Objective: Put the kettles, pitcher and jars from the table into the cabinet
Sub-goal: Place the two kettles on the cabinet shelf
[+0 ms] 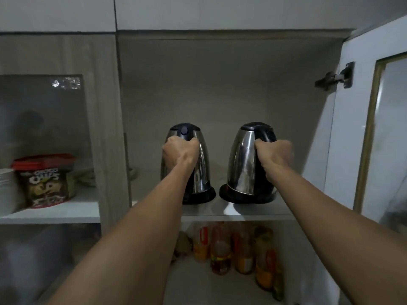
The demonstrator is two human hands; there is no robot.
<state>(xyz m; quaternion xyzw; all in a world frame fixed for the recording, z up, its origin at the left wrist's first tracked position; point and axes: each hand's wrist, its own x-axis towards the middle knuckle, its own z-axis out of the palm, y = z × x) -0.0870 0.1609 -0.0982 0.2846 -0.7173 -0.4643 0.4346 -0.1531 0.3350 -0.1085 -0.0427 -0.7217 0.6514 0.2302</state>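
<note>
Two steel electric kettles with black lids and bases stand side by side on the grey cabinet shelf (233, 211). My left hand (179, 153) is closed around the handle of the left kettle (201, 170). My right hand (275, 155) grips the black handle of the right kettle (242, 164). Both kettles sit upright with their bases on the shelf, a narrow gap between them. No pitcher or jars are in view.
The cabinet door (363, 128) stands open at the right, with a hinge (337, 77). Several bottles (231, 247) fill the shelf below. The left compartment holds a cereal tub with a red lid (44, 181) and stacked white bowls (6, 190).
</note>
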